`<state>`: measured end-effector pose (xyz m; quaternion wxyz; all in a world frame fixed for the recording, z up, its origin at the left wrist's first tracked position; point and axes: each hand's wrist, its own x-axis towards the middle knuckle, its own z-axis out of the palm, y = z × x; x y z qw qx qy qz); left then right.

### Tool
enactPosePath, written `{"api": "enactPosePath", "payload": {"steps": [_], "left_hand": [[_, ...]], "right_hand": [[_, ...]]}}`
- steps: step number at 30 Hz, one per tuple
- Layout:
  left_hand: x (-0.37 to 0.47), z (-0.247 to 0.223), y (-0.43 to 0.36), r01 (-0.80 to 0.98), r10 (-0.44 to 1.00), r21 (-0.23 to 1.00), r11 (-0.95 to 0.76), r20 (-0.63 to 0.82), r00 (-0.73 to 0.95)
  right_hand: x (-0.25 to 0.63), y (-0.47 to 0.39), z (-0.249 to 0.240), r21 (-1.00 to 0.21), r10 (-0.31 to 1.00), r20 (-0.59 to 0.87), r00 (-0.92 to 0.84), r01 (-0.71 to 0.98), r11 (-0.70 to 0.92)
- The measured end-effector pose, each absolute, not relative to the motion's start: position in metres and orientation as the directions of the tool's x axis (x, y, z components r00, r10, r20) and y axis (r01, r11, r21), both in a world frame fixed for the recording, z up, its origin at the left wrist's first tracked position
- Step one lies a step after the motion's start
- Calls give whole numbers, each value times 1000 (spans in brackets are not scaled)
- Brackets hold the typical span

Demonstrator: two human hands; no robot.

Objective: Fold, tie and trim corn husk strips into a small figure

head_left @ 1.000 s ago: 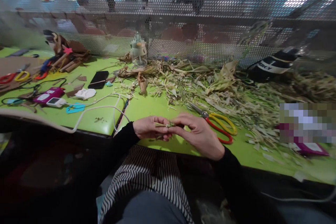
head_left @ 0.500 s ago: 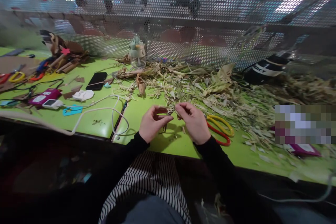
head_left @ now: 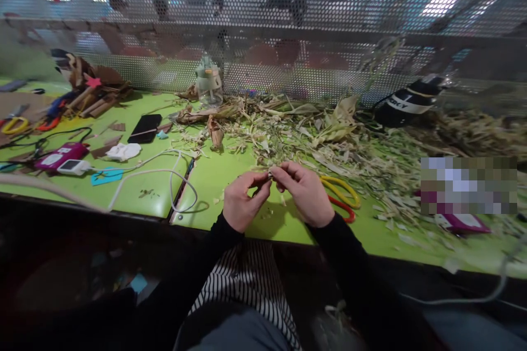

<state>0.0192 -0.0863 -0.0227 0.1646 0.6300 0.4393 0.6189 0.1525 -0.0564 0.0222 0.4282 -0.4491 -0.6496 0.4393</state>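
Observation:
Over the near edge of the green table, my left hand (head_left: 242, 202) and my right hand (head_left: 305, 191) meet fingertip to fingertip. Each is closed in a pinch on a small piece of dried husk (head_left: 270, 175), mostly hidden by the fingers. A pair of scissors lies just right of my right hand, its yellow handle loop (head_left: 348, 193) and red loop showing and its blades out of sight. Beyond my fingers spreads a heap of shredded dry husk (head_left: 284, 129), with a larger pale husk leaf (head_left: 343, 115) on it.
Behind the heap stand a clear bottle (head_left: 209, 83) and a perforated metal screen (head_left: 255, 5). A black bottle (head_left: 407, 103) leans at right. Leftward lie a phone (head_left: 145, 128), white cable (head_left: 135, 173), purple power strip (head_left: 61, 157) and cardboard pieces (head_left: 109, 79). A seam (head_left: 182, 189) divides the table.
My left fingers have closed in toward my right fingertips. The dark strip that hung below my left hand is no longer visible. The whole view has shifted slightly.

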Motion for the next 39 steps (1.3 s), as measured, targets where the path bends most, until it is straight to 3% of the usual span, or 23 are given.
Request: {"api": "enactPosePath", "payload": {"steps": [3,5,9,11,13,20,23,28,35,39], "left_hand": [[19,-30,-87,453,703,645,-615,709,-54],[20,-33,-86,459,726,660,-594,686,-48],[24,-33,-79,129,905,917,-378,395,-157],[27,-30,-76,-67,948,962,-264,246,-201],[29,-27,-77,-136,951,962,-237,201,-236],[11,-13,-90,30,937,939,-342,343,-70],[-6,0,-83,-66,970,968,-242,240,-39],[-17,11,-63,-160,955,986,-51,95,282],[-4,0,-54,-183,991,979,-88,104,84],[-13,3,-40,-236,990,972,11,22,139]], "right_hand": [[161,-50,23,-962,932,51,-359,233,143],[162,-47,20,-962,933,24,-358,246,119],[154,-49,9,-995,973,72,-217,56,86],[150,-54,3,-996,980,93,-175,-31,89],[148,-58,-1,-995,979,102,-175,-33,97],[154,-59,0,-993,964,69,-258,-108,42],[159,-57,7,-998,940,-4,-341,-65,-28],[161,-57,11,-999,922,-31,-386,26,-23],[141,-57,-9,-987,966,-67,-251,-122,-100],[139,-52,-16,-989,958,-71,-279,-105,-104]]}}
